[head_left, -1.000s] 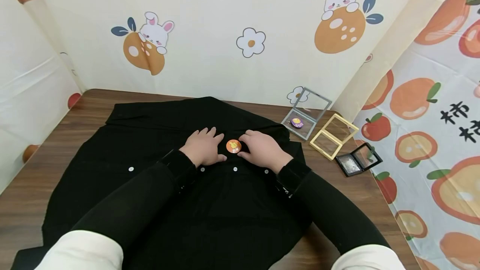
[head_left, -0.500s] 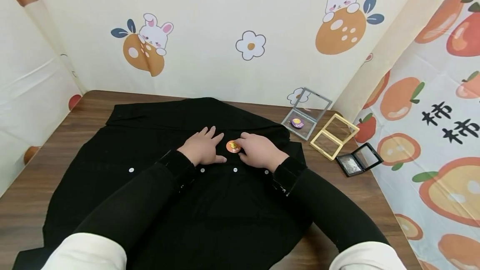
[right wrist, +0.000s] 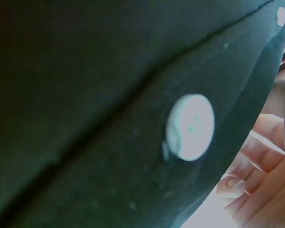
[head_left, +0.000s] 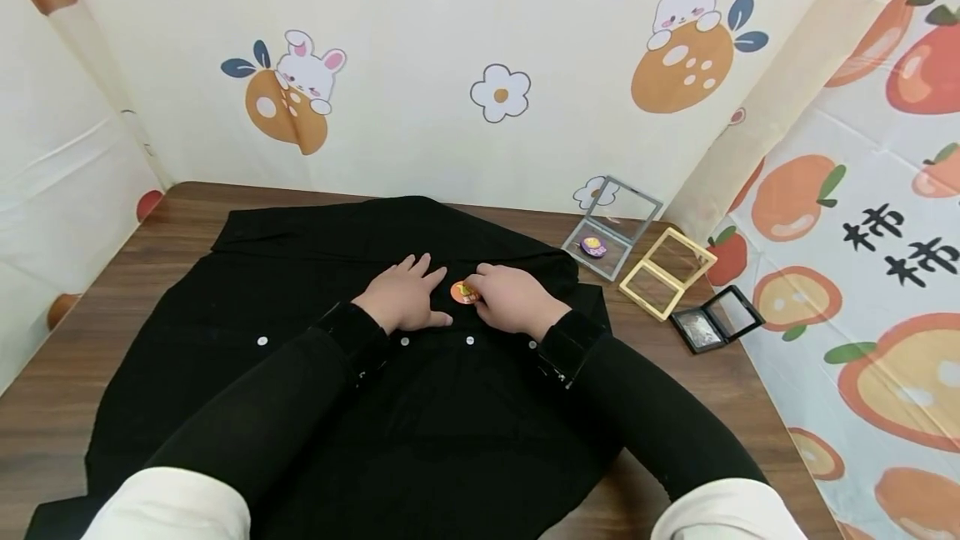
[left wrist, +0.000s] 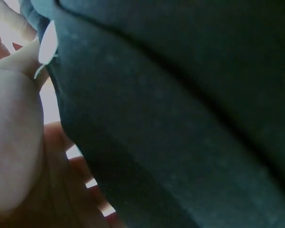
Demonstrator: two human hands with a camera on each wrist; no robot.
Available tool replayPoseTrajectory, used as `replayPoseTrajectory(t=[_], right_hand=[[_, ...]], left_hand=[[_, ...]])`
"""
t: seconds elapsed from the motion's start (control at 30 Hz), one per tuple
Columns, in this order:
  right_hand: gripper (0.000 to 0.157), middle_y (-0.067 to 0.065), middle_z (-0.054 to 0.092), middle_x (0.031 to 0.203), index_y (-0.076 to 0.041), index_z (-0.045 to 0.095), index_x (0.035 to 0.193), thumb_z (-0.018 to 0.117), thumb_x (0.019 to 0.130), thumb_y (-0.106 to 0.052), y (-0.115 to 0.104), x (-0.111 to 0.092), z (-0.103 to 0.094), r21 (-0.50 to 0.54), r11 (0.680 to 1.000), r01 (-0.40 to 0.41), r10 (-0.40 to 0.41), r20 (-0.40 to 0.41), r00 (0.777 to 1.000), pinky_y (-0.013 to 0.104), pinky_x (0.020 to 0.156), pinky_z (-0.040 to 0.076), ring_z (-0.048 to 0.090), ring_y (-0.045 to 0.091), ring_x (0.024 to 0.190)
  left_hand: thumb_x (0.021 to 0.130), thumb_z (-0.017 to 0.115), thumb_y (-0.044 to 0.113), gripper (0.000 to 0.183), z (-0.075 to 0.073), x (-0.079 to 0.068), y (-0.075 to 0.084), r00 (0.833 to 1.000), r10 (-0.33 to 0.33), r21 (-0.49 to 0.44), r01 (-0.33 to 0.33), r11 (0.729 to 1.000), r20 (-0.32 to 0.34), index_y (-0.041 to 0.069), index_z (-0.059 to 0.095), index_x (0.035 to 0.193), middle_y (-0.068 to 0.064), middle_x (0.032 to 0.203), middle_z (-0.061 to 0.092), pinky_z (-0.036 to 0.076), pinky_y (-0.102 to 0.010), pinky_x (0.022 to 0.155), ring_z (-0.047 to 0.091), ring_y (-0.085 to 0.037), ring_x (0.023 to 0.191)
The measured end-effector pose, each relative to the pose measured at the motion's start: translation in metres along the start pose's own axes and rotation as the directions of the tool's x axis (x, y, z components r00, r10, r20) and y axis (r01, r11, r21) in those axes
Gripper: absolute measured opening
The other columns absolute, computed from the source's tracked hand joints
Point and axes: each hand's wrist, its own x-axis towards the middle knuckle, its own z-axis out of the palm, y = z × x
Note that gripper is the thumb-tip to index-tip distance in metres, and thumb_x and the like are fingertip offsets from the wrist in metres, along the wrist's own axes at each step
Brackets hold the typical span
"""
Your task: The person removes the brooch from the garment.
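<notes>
A black shirt with white buttons lies spread over the table. On it is a round orange badge with a yellow figure. My left hand rests open on the cloth left of the badge, fingers spread and thumb pointing towards it. My right hand pinches the badge's right edge, its index finger covering part of the face. Dark cloth fills most of the left wrist view, with the left palm at the side. A white button looms large beside the right fingers in the right wrist view.
Right of the shirt stand three small opened cases: a grey one holding a purple badge, a yellow one and a black one. A printed cloth wall rises behind the wooden table.
My right hand has shifted slightly left, its index finger now over the badge's right part, which was uncovered before. The left hand stays almost in place. The view has moved a little.
</notes>
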Motion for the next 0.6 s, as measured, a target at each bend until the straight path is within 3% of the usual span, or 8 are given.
replayPoseTrajectory(t=[0.33,0.6], right_hand=[[0.029,0.0,0.062,0.106,-0.012,0.07,0.129,0.065,0.102,-0.023,-0.0015,-0.0031,-0.0021,0.015,1.0,0.02,-0.019,-0.029,0.999,0.03,0.084,0.054,0.062,0.012,0.088],[0.022,-0.001,0.064,0.107,-0.014,0.073,0.123,0.065,0.103,-0.021,0.0038,-0.0015,-0.0004,0.112,0.994,0.0,0.008,-0.068,0.998,0.03,0.083,0.053,0.06,0.01,0.084]], left_hand=[[0.099,0.057,0.063,0.088,0.0016,-0.0003,-0.0003,1.0,0.006,-0.008,-0.006,1.0,0.0,0.015,0.025,0.165,-0.018,0.171,0.01,0.015,-0.055,0.124,0.009,-0.042,0.156],[0.099,0.057,0.062,0.088,0.0028,0.0006,-0.0009,1.0,0.015,0.002,-0.015,1.0,-0.01,0.015,0.025,0.165,-0.019,0.171,0.011,0.015,-0.054,0.124,0.01,-0.042,0.156]])
